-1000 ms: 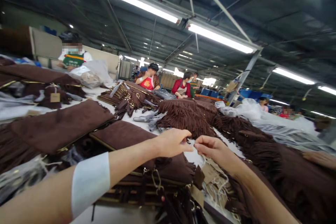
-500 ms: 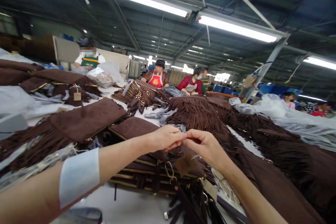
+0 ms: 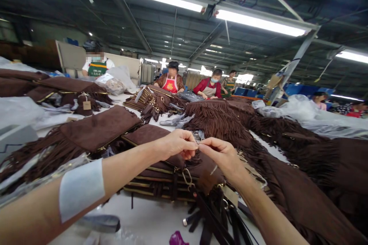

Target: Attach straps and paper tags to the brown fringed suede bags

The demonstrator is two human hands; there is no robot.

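My left hand point(image 3: 178, 145) and my right hand point(image 3: 220, 156) meet fingertip to fingertip, both closed in a pinch. Whatever sits between the fingertips is too small to make out. Right below them lies a stack of brown suede bags point(image 3: 149, 136) with gold zippers. A brown tag point(image 3: 207, 180) hangs under my right hand, beside a gold clasp point(image 3: 187, 177) on the stack. Dark straps point(image 3: 211, 212) spill from the stack's front onto the white table point(image 3: 143, 214).
More fringed brown bags point(image 3: 100, 128) lie at left, with others point(image 3: 217, 118) behind and along the right. Clear plastic point(image 3: 301, 109) is heaped at right. A purple scrap point(image 3: 177, 238) lies at the front edge. Several co-workers, one in a red apron point(image 3: 170, 85), are across the table.
Both hands have shifted slightly left, still pinched together. The view has tilted a little, bringing the purple scrap into sight. A co-worker at the back has turned.
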